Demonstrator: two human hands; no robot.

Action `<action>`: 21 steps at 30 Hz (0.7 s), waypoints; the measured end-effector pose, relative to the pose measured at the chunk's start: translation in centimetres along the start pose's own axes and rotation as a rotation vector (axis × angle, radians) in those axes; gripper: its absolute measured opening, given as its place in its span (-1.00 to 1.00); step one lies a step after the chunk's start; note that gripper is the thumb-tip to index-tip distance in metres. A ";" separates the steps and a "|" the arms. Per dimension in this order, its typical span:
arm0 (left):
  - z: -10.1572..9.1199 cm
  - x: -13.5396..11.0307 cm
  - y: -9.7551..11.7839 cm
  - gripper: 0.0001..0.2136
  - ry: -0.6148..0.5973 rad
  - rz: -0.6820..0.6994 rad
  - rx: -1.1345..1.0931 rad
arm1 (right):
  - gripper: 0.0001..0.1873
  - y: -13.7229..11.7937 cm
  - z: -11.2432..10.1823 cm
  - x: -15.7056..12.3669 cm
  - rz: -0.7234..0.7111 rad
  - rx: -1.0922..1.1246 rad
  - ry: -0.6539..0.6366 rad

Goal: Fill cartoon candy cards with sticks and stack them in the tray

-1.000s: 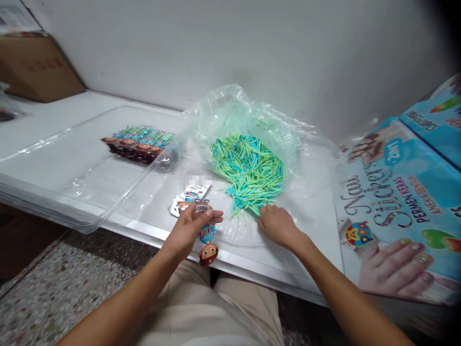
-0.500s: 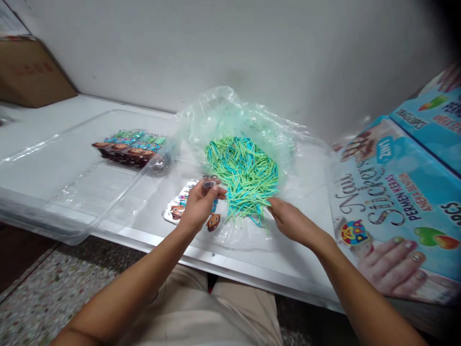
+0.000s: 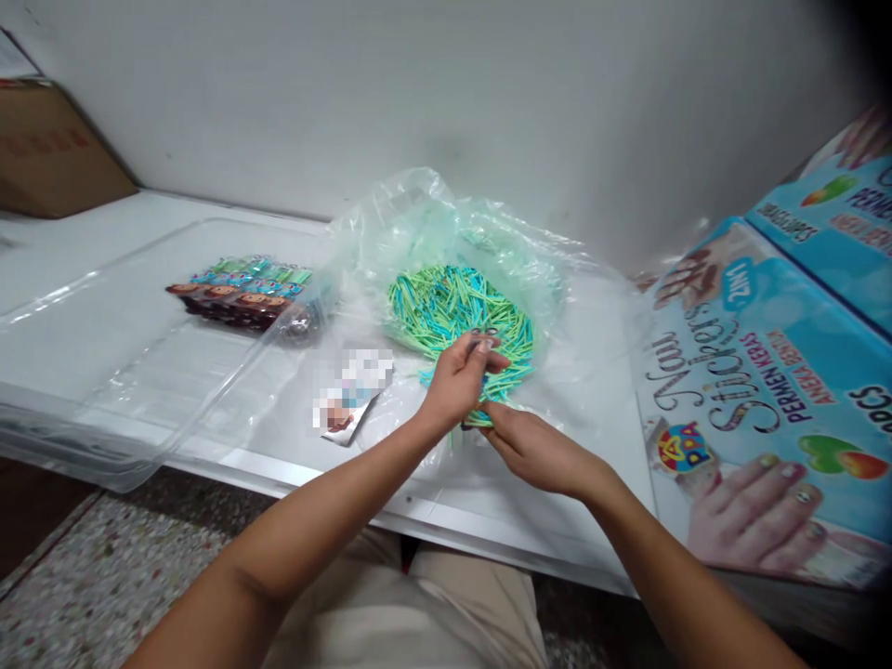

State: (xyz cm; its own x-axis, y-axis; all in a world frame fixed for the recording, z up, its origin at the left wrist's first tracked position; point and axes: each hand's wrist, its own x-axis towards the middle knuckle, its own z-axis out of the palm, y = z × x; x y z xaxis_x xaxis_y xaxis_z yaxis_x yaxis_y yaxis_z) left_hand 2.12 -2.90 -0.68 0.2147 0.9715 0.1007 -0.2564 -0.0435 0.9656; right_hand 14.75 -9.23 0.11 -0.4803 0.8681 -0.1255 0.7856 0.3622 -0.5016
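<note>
My left hand (image 3: 460, 376) is closed on a small printed packet, most of it hidden behind the fingers. Just below it, my right hand (image 3: 533, 446) has its fingers pinched at the packet's lower end, with a few thin green sticks at the fingertips. Both hands are over the near edge of a heap of thin green and blue sticks (image 3: 464, 302), which spills from a clear plastic bag (image 3: 411, 209). To the left of my hands, another printed packet (image 3: 355, 395) lies flat on the white table, its print partly blurred.
A clear plastic tray (image 3: 139, 372) on the left holds a stack of filled packets (image 3: 243, 293). Large blue printed boxes (image 3: 773, 372) stand on the right. A cardboard box (image 3: 59, 153) is at the back left, and a wall closes off the back.
My left hand has moved right with its packet, away from the packet on the table. My right hand has come left and down, so both hands now meet.
</note>
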 end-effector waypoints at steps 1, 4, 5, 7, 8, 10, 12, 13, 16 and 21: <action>0.0 -0.3 0.1 -0.80 -0.041 0.051 0.063 | -0.76 0.0 0.1 0.1 0.022 0.030 -0.002; -0.2 -1.1 0.4 -0.77 -0.175 0.209 0.274 | -0.77 0.3 0.3 0.4 0.018 0.179 -0.040; -0.2 -1.2 0.5 -0.76 -0.220 0.245 0.320 | -0.78 0.5 0.4 0.6 0.004 0.244 -0.054; -0.2 -1.1 0.6 -0.76 -0.227 0.281 0.333 | -0.80 0.9 0.5 0.9 0.007 0.379 -0.037; -0.1 -0.9 0.7 -0.77 -0.156 0.285 0.298 | -0.80 1.1 0.4 1.1 0.025 0.457 0.000; -0.1 -0.7 0.7 -0.77 0.103 0.284 0.171 | -0.74 1.3 0.4 1.7 0.072 0.700 0.134; 0.1 -0.7 0.4 -0.77 0.348 0.271 0.032 | -0.69 0.8 0.6 2.4 0.101 1.065 0.326; 0.3 -0.9 0.1 -0.77 0.413 0.247 -0.027 | -0.68 0.3 0.8 2.9 0.103 1.260 0.431; 0.9 -1.7 -1.1 -0.73 0.464 0.108 -0.185 | -0.67 -2.0 2.4 4.2 0.103 1.579 0.683; 1.0 -2.6 -1.8 -0.71 0.500 -0.023 -0.260 | -0.71 -5.1 6.1 4.5 0.116 1.382 0.805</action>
State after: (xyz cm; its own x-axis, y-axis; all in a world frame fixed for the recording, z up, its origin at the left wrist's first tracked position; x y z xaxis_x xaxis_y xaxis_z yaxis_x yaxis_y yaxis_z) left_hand 2.94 -5.55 -2.41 -0.2334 0.9665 -0.1070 -0.4944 -0.0232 0.8689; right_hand 6.24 -9.18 -3.09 0.2253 0.9740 0.0220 -0.3514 0.1023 -0.9306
